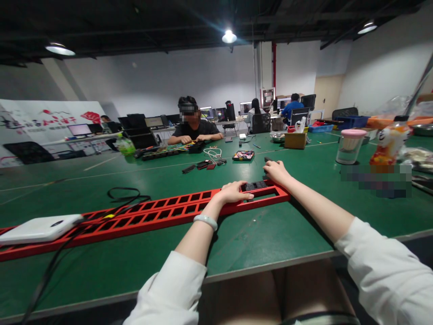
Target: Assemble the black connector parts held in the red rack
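A long red slotted frame (176, 212) lies across the green table, two rows of rectangular openings along it. My left hand (232, 193) rests over it near its right end, fingers curled at the far side and thumb on the near side. Just beyond those fingers, black socket-like modules (255, 185) sit in the far row. A longer opening in the near row shows the green table through it. Past the frame's right end, my right hand (276, 171) pinches a small dark piece (268, 159), mostly hidden by the fingers.
A white box (40, 229) with black cables lies on the frame's left part. Loose dark pieces (203, 165) and a patterned box (243, 155) lie beyond. A pink-lidded cup (350, 146) and a bottle (389, 142) stand right. Opposite, a person (194, 126) handles coloured wires.
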`<state>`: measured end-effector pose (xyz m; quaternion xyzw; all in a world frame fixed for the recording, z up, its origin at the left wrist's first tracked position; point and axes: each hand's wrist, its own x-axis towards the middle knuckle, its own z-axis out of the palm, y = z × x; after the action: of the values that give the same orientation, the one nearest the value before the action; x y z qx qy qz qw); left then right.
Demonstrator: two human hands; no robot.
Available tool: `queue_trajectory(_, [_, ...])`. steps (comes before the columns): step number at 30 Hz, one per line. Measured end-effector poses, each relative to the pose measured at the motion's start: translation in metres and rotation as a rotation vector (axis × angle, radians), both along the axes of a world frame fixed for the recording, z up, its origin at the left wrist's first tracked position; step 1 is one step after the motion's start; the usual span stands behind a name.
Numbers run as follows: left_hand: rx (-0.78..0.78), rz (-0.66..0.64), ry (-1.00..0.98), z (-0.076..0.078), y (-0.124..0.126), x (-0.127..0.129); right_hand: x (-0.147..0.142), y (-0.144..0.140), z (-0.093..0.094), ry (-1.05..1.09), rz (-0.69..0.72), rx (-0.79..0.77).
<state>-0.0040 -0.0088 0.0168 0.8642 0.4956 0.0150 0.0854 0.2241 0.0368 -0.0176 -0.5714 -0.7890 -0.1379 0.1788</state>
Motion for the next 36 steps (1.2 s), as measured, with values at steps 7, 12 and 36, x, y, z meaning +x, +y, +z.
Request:
queue_trajectory(7, [0.054, -0.027, -0.014, -0.001, -0.002, -0.001, -0.006, -0.024, 0.009, 0.004, 0.046, 0.108])
queue_trajectory(12, [0.087, -0.022, -0.015, -0.001, -0.005, 0.0, -0.01, -0.038, 0.012, 0.068, 0.19, 0.159])
queue_trajectory(36, [0.166, -0.038, -0.057, 0.002, -0.008, 0.003, -0.039, -0.081, 0.035, 0.022, 0.549, 0.045])
